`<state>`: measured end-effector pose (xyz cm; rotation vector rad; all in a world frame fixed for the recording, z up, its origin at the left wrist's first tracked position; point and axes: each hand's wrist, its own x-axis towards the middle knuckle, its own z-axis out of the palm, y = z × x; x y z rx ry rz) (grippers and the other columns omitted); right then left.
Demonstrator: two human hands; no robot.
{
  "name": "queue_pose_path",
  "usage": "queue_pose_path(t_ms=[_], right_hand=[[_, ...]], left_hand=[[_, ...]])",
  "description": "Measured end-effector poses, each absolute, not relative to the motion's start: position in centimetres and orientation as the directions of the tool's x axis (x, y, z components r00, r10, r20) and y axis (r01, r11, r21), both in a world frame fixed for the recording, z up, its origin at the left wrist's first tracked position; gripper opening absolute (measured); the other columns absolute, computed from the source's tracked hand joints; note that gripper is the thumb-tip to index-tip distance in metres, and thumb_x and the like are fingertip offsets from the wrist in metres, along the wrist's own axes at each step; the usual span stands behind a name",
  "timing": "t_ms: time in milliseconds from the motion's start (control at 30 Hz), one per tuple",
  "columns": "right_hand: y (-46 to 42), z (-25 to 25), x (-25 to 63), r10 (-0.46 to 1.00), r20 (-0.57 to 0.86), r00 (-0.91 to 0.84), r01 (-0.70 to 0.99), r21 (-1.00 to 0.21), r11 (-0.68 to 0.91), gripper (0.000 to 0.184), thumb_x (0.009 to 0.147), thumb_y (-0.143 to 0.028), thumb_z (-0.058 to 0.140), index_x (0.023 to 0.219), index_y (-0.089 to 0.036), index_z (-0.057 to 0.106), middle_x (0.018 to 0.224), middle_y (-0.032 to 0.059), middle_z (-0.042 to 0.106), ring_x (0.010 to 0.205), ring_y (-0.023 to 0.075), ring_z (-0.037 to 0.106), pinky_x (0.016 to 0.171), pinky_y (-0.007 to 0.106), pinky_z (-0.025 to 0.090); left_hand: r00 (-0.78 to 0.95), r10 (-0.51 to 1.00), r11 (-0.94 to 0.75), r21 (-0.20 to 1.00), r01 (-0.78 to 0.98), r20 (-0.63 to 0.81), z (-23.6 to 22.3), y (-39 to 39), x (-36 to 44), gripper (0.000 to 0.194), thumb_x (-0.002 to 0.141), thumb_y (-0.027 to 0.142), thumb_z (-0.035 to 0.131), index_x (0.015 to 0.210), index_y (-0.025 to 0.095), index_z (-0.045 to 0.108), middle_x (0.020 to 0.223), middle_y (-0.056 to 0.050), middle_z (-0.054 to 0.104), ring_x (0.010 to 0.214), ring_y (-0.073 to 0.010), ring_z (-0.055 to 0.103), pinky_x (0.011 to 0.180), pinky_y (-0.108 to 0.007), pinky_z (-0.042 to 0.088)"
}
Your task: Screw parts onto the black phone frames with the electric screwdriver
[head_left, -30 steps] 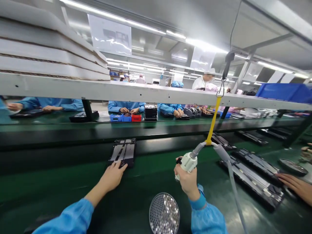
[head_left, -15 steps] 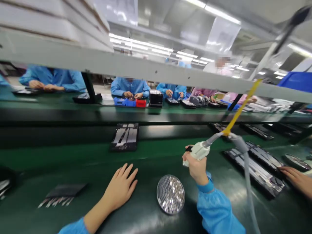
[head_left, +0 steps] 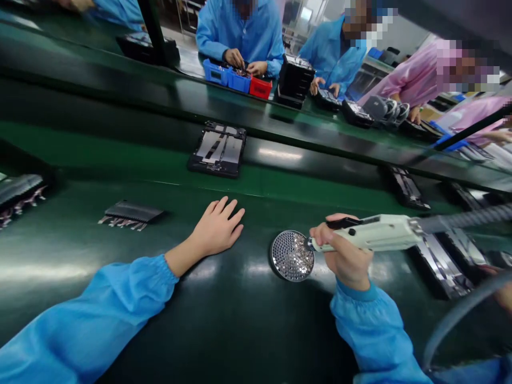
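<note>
My left hand (head_left: 218, 230) lies flat on the green bench, fingers together and stretched out, holding nothing. My right hand (head_left: 344, 256) is wrapped round a white powered screwdriver (head_left: 372, 233) with a grey hose running off to the right. The driver's tip sits at the right rim of a round perforated metal dish (head_left: 291, 256) filled with small shiny screws. A black tray with a silver-grey panel (head_left: 218, 148) rests on the belt beyond my left hand.
A black comb-like part (head_left: 132, 213) lies left of my left hand, another (head_left: 18, 192) at the far left edge. More black trays (head_left: 404, 186) lie on the belt to the right. Across the line, people in blue and pink coats work beside blue and red bins (head_left: 236, 81).
My view has tipped down toward the bench. My left hand has drawn back from the black tray and now lies flat. My right hand has lowered the driver's tip to the screw dish.
</note>
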<state>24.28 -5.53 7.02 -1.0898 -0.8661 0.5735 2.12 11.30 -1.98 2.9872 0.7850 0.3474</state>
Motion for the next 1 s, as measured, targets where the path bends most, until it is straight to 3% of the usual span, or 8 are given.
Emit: queue_pose_path(t_ms=[233,567,1000], right_hand=[[-5.4,5.1,23.7,0.772,0.262,0.58,-0.001,-0.947,0.322,0.021,0.073,-0.01,0.064,0.092,-0.021,0.064,0.055,-0.0051,0.057,0.051,0.0132,0.054,0.058,0.033,0.051],[-5.5,4.3,23.6,0.784,0.233,0.575,0.007,-0.96,0.279,0.021,0.073,-0.01,0.063,0.091,-0.021,0.064,0.054,-0.0049,0.057,0.05,0.0132,0.054,0.058,0.033,0.05],[-5.2,4.3,23.5,0.785,0.206,0.584,0.02,-0.97,0.241,0.019,0.072,-0.012,0.063,0.089,-0.021,0.062,0.052,-0.0062,0.054,0.049,0.0126,0.052,0.059,0.033,0.049]], left_hand=[[0.841,0.442,-0.896,0.112,0.43,0.31,-2.3,11.5,2.0,0.041,0.096,0.032,0.051,0.129,0.012,0.066,0.139,-0.025,0.058,0.133,-0.0466,0.049,0.103,-0.061,0.045],[0.85,0.427,-0.9,0.054,0.432,0.308,-2.1,11.4,2.1,0.044,0.096,0.032,0.048,0.129,0.009,0.066,0.138,-0.025,0.058,0.13,-0.0472,0.051,0.102,-0.059,0.046],[0.835,0.446,-0.894,0.12,0.432,0.322,-2.0,11.3,2.2,0.044,0.093,0.03,0.053,0.128,0.008,0.066,0.137,-0.027,0.058,0.131,-0.0475,0.05,0.101,-0.061,0.046]])
